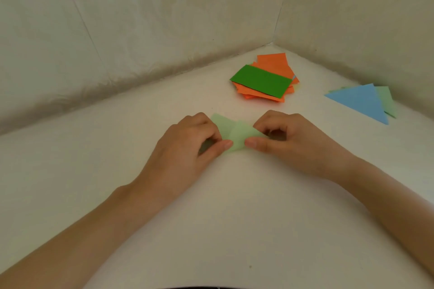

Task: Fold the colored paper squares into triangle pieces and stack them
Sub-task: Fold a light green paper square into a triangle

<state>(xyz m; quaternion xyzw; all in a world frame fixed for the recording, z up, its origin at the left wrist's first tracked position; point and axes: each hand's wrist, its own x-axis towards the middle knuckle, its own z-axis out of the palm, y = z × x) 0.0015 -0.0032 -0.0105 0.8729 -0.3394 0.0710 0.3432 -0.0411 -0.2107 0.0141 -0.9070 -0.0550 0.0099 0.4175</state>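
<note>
Folding was under way: the left hand [187,145] and right hand [279,135] each pinched an end of a pale green paper [237,135] low over the white surface [234,206]. Beyond lay the unfolded stack [263,80], with finished triangles [361,101] to the right. Next, I judged, the flaps needed aligning and creasing flat.

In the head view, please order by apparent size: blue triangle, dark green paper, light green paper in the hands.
Largest: blue triangle and dark green paper, about alike, no ranking.
Smallest: light green paper, partly hidden by left hand and right hand.
</note>
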